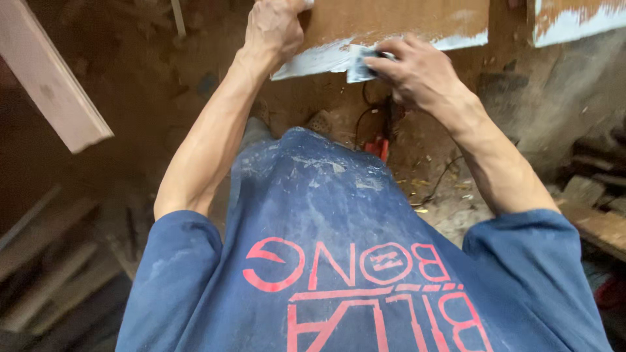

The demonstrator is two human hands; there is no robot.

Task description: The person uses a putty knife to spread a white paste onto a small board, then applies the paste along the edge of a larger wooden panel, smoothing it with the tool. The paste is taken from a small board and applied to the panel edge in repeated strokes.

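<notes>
A brown wooden board (398, 19) with a whitish coated edge lies across the top of the head view. My left hand (274, 29) grips its near left edge. Pressed against the whitish edge, my right hand (420, 75) is closed on a small flat scraper-like piece (362, 64) smeared with the same whitish paste. My blue shirt with red print (339, 248) fills the lower half of the view.
A pale plank (55, 85) slants at the upper left. A second board with a whitish edge (574, 19) is at the top right. Red-handled tool and dark cable (378, 140) lie on the dirt floor below the board. Wood pieces (596, 202) are stacked at the right.
</notes>
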